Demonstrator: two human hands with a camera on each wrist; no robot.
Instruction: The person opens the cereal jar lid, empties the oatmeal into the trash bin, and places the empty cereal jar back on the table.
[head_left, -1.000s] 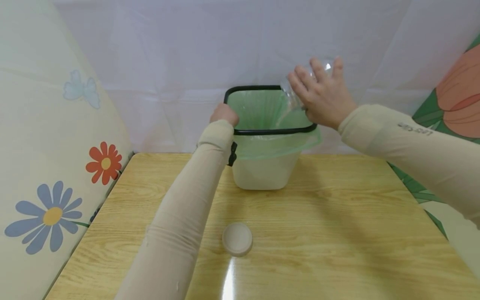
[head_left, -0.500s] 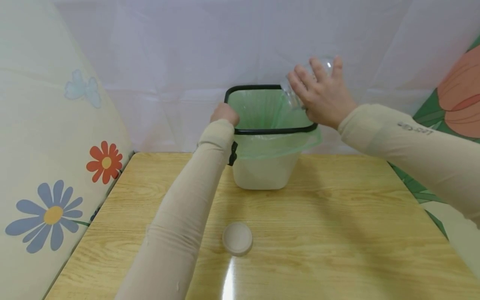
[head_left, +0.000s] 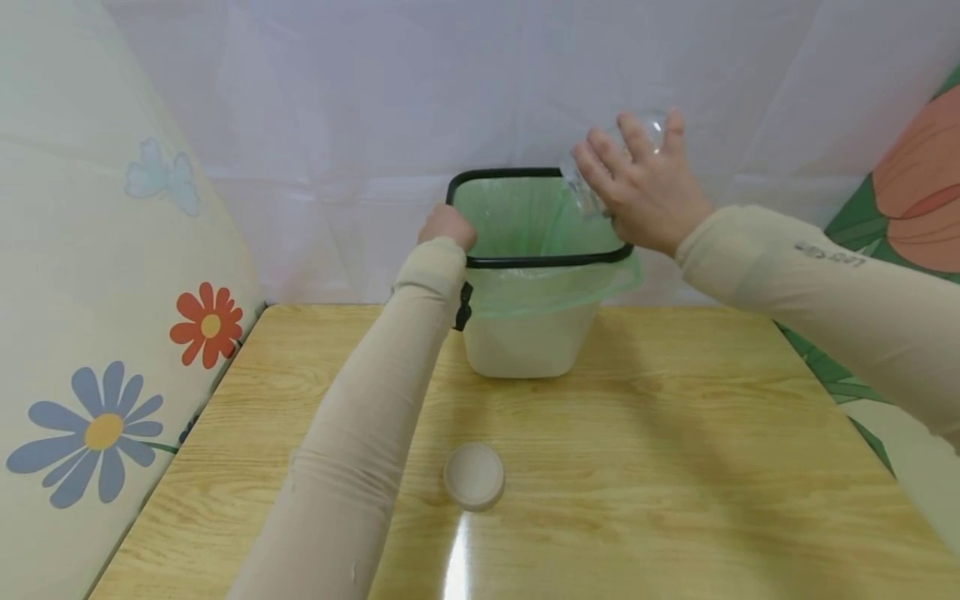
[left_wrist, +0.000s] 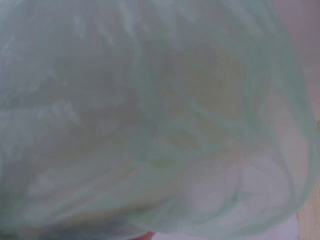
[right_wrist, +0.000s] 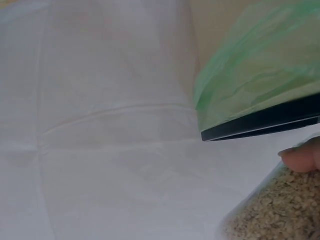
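A white bin (head_left: pixel 525 350) with a black rim (head_left: pixel 540 262) stands at the back of the table, lined with a green plastic bag (head_left: pixel 555 292). At its left side, my left hand (head_left: pixel 447 228) grips the rim; the translucent bag fills most of the left wrist view and hides the fingers. My right hand (head_left: pixel 647 185) holds a clear jar (head_left: pixel 579 185), tilted with its mouth over the bin's right side. In the right wrist view, brownish flakes (right_wrist: pixel 282 210) show inside the jar below my thumb (right_wrist: pixel 302 157). A round beige lid (head_left: pixel 474 475) lies on the table.
The wooden table (head_left: pixel 675 467) ends at a white cloth backdrop (head_left: pixel 360 100) close behind the bin. Panels with printed flowers flank it on the left and right. A black clip-like piece (head_left: pixel 462 307) sits on the bin's left side.
A pale stream fell from the jar's mouth into the bin one second ago; it no longer shows. Both hands, the bin and the lid stay almost where they were.
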